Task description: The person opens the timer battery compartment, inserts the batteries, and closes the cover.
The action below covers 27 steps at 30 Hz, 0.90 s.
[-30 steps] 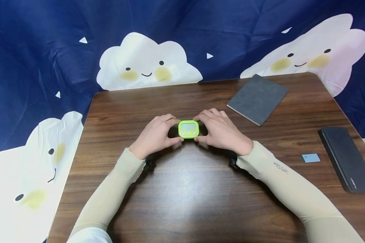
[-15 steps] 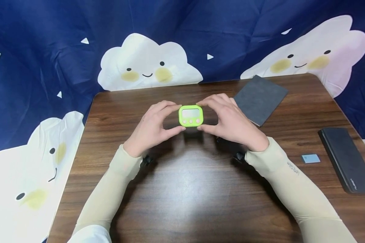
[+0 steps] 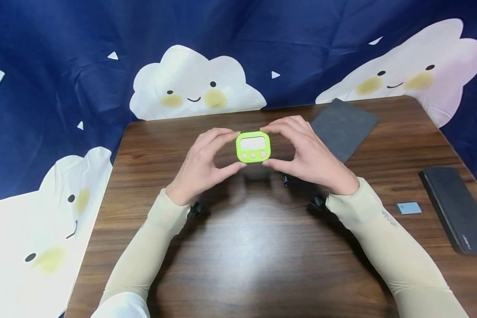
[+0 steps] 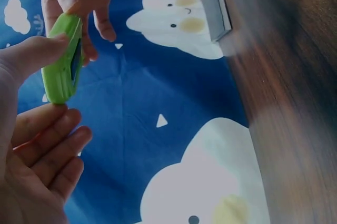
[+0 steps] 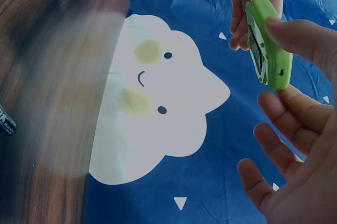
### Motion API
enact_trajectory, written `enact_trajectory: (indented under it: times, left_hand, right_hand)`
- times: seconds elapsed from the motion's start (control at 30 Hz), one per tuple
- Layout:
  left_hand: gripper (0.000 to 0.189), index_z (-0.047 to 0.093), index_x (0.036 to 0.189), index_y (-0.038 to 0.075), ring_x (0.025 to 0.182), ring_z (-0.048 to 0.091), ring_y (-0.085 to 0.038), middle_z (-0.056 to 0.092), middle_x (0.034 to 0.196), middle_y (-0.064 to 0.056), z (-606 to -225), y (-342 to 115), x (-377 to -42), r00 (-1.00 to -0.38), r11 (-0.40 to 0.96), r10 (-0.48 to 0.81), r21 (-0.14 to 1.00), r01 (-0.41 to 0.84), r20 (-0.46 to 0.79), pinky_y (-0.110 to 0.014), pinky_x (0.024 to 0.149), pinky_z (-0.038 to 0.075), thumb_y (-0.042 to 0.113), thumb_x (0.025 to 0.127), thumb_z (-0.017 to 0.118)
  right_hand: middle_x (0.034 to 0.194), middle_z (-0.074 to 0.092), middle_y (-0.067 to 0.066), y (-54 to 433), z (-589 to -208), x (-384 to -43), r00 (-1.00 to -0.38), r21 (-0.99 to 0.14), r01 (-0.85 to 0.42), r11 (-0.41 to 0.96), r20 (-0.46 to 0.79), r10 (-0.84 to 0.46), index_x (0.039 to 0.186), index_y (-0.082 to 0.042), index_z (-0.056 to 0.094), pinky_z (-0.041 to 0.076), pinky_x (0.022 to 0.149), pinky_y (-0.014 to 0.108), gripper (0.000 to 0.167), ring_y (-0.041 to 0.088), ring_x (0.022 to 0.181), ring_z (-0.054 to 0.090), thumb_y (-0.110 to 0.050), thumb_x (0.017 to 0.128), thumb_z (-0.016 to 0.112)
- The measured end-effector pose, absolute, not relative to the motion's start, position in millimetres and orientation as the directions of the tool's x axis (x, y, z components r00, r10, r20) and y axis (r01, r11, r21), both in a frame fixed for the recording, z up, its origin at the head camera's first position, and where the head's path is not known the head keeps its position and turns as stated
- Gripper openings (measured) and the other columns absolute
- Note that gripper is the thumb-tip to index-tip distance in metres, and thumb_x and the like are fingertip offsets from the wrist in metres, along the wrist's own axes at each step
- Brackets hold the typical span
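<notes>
A lime-green digital timer (image 3: 253, 147) with a pale screen and a row of pinkish buttons is held up above the table, its face toward the head camera. My left hand (image 3: 202, 161) pinches its left end between thumb and forefinger. The opposite end is pinched the same way by my right hand (image 3: 306, 152). In the left wrist view the timer (image 4: 63, 61) shows edge-on, thumb on one edge and forefinger on the other. The right wrist view shows a small dark slot in the side of the timer (image 5: 271, 45).
A small dark cylinder like a battery (image 3: 285, 179) lies on the wooden table (image 3: 246, 265) below my right hand. Behind that hand is a grey notebook (image 3: 346, 126). A small blue card-like piece (image 3: 409, 208) and a long black case (image 3: 457, 210) lie at the right.
Both hands have raised the timer from near the tabletop, up and slightly right in the head view. It looks larger now, and the small dark cylinder has come into sight under my right hand.
</notes>
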<state>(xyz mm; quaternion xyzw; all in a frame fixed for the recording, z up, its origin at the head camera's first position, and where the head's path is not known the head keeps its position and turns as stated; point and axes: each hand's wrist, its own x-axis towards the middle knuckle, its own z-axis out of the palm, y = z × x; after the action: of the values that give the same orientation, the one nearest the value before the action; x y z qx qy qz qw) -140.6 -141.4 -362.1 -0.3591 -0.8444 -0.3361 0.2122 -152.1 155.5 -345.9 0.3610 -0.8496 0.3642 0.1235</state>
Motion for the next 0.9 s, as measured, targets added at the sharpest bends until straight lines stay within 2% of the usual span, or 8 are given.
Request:
enact_trajectory:
  times: [0.9]
  left_hand:
    - [0.064, 0.072, 0.144, 0.006, 0.129, 0.068, -0.026, 0.073, 0.137, -0.009, -362.0, -140.9, -137.7, -0.648, 0.479, 0.460, 0.445, 0.757, 0.607, -0.043, 0.117, 0.052, 0.027, 0.089, 0.096]
  right_hand:
    - [0.143, 0.072, 0.007, 153.3, -345.4, -148.8, -0.688, -0.470, -0.726, 0.503, 0.496, -0.530, 0.145, -0.011, 0.069, 0.042, 0.116, 0.054, 0.072, 0.032, 0.136, 0.057, -0.030, 0.083, 0.101]
